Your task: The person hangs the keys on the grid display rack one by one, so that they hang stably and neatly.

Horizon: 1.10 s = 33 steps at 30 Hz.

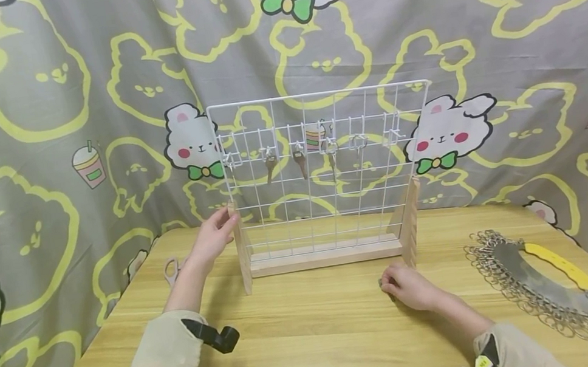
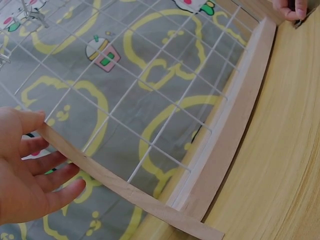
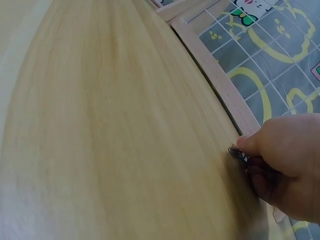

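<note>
A white wire grid rack [image 1: 298, 219] stands on wooden feet, with several hooks along its upper part. Keys [image 1: 299, 161] hang from some of the hooks. At the rack's left wooden post [image 2: 130, 192] is my left hand [image 1: 215, 236]; its thumb touches the post top while the other fingers spread loosely beside it. My right hand [image 1: 408, 286] is low in front of the right foot, close above the table. Between thumb and curled fingers it pinches a small dark metal piece [image 3: 237, 154], mostly hidden, so its kind cannot be told.
On the right of the table lies a yellow-handled curved plate [image 1: 525, 271] ringed with many metal loops. Scissors [image 1: 171, 272] lie left of the rack, partly behind my left forearm. A patterned curtain [image 1: 110, 77] hangs behind the wooden table [image 1: 313, 340].
</note>
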Each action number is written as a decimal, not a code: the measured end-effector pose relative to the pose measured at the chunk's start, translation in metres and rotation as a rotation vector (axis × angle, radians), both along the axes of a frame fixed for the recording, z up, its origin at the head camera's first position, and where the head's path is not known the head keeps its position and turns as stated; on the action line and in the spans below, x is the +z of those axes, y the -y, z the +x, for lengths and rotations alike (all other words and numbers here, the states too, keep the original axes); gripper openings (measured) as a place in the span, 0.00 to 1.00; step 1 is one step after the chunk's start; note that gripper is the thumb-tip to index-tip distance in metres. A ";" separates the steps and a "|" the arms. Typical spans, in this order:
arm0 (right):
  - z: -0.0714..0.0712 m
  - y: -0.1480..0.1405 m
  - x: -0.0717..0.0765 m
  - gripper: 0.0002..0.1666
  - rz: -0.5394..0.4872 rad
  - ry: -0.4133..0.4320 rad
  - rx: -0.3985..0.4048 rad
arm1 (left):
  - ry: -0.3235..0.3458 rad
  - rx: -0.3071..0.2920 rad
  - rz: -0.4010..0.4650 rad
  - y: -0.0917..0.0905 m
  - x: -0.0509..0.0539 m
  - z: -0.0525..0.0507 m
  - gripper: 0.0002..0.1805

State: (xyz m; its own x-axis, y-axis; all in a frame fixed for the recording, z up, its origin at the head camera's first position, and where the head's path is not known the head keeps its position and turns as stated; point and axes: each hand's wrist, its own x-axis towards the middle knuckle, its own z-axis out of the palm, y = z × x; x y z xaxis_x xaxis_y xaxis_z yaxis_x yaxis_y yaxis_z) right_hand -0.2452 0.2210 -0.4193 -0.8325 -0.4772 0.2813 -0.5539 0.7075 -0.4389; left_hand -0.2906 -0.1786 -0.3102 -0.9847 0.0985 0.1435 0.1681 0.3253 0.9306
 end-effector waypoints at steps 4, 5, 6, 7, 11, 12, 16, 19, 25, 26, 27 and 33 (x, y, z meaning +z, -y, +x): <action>-0.002 -0.002 -0.002 0.08 -0.033 0.002 -0.026 | 0.003 -0.003 -0.009 0.000 0.002 0.001 0.34; -0.003 -0.002 -0.002 0.09 -0.038 0.003 -0.036 | 0.005 -0.003 -0.009 0.000 0.002 0.002 0.34; -0.003 -0.002 -0.002 0.09 -0.041 0.002 -0.043 | 0.006 -0.004 -0.008 -0.001 0.003 0.002 0.34; -0.004 -0.002 -0.003 0.09 -0.043 -0.005 -0.051 | 0.007 -0.005 -0.010 -0.001 0.004 0.003 0.34; -0.006 -0.001 -0.003 0.09 -0.063 -0.011 -0.081 | 0.013 -0.009 -0.004 -0.002 0.006 0.004 0.34; -0.007 0.000 -0.003 0.08 -0.068 -0.013 -0.087 | 0.014 -0.009 -0.004 -0.002 0.007 0.004 0.34; -0.007 0.002 -0.003 0.08 -0.076 -0.024 -0.117 | 0.014 -0.006 -0.012 -0.002 0.007 0.005 0.33; -0.008 0.004 -0.003 0.09 -0.087 -0.025 -0.119 | 0.012 -0.009 -0.018 -0.002 0.006 0.004 0.33; -0.008 0.005 -0.003 0.08 -0.117 -0.015 -0.101 | 0.017 -0.011 -0.009 -0.001 0.004 0.003 0.33; -0.008 0.005 -0.002 0.07 -0.111 -0.016 -0.107 | 0.018 -0.010 -0.006 -0.001 0.004 0.003 0.33; -0.007 0.004 -0.001 0.06 -0.102 -0.019 -0.111 | 0.017 -0.010 -0.003 -0.001 0.004 0.004 0.33; -0.007 -0.001 0.011 0.05 -0.061 -0.075 -0.102 | 0.007 -0.014 -0.007 -0.001 0.004 0.005 0.33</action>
State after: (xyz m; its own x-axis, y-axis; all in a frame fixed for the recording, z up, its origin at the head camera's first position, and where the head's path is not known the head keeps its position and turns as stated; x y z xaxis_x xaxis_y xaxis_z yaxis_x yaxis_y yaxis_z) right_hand -0.2519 0.2220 -0.4087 -0.8515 -0.3717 0.3699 -0.5133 0.7351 -0.4428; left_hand -0.2859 -0.1774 -0.3063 -0.9842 0.1133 0.1358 0.1662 0.3298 0.9293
